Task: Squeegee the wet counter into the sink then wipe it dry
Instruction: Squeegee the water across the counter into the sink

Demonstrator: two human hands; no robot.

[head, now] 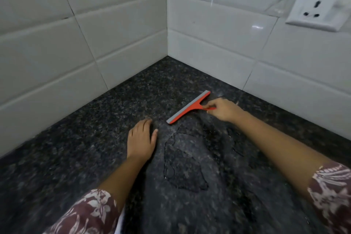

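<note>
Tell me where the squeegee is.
In the head view, the squeegee lies on the counter near the tiled corner, its handle pinched by the right hand.

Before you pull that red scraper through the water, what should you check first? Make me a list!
1. The right hand grips the squeegee handle: ok, fingers pinch it.
2. The squeegee lies on the counter: ok.
3. It sits on the far side of the puddle: ok.
4. The left hand is out of the way: ok, flat on the counter, left of the puddle.
5. Where the sink is: cannot tell, not in view.
6. A drying cloth is ready: cannot tell, none seen.
</note>
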